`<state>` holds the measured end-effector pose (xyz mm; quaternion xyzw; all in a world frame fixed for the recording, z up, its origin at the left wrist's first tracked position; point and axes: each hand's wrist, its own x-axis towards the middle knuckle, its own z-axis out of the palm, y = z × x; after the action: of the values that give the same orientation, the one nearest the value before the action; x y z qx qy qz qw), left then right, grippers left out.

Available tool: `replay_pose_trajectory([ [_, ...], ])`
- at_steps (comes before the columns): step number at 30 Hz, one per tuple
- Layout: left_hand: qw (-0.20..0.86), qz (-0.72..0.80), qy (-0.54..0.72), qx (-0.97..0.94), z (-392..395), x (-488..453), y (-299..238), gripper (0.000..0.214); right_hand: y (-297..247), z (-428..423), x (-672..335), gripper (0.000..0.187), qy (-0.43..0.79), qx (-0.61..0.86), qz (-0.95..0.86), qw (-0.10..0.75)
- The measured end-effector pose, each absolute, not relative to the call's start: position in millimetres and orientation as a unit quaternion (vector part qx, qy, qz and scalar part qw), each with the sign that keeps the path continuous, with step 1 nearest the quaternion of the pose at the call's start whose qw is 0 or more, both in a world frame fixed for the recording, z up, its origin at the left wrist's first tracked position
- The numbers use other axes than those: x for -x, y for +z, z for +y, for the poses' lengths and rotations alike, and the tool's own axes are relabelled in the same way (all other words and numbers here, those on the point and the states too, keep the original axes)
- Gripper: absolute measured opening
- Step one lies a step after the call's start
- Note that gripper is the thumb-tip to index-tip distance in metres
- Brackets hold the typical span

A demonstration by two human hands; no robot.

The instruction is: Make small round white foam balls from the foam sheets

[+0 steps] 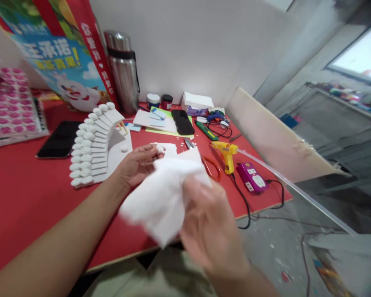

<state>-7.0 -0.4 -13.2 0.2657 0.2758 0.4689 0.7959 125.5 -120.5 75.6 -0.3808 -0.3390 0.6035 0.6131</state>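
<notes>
My right hand (207, 214), smeared by motion, grips a white sheet that looks like tissue (162, 194) above the table's front edge. Behind the sheet, my left hand (139, 163) pinches a small white lump (160, 148) at its fingertips; its exact shape is too small to make out. Left of that hand stands a curved white staircase model (100, 146), with white oval pieces (85, 150) lined along its outer side. A loose white bit (124, 148) lies on the model's base. Part of a white sheet (170, 149) shows flat on the table beyond my left hand.
On the red table (34, 194) are a yellow glue gun (226, 153), orange-handled pliers (214, 169), a purple power socket (252, 178) and a black phone (183, 122). A steel flask (123, 74) stands behind the model. The glue stick (293, 189) juts past the table's right edge.
</notes>
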Motion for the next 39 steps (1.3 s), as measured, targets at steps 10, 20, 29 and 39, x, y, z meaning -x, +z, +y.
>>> replay_pose_trajectory([
  [10, 0.797, 0.258, 0.496, -0.229, 1.5, 5.0, -7.6, 0.021, 16.6, 113.0, -178.4, 0.026, 0.26, 0.629, -0.555, 0.478],
  [20, 0.766, 0.246, 0.54, -0.249, 3.7, 4.0, -14.2, 0.028, 22.4, 65.2, -170.0, 0.029, 0.325, 0.476, -0.634, 0.516],
  [29, 0.789, 0.23, 0.525, -0.22, 3.7, 3.8, -15.9, 0.029, 9.8, 15.7, -165.0, 0.035, 0.383, 0.352, -0.711, 0.473],
  [39, 0.806, 0.234, 0.516, -0.175, 2.8, -0.5, -16.3, 0.023, 8.7, 12.0, -156.5, 0.012, 0.267, 0.348, -0.748, 0.498],
])
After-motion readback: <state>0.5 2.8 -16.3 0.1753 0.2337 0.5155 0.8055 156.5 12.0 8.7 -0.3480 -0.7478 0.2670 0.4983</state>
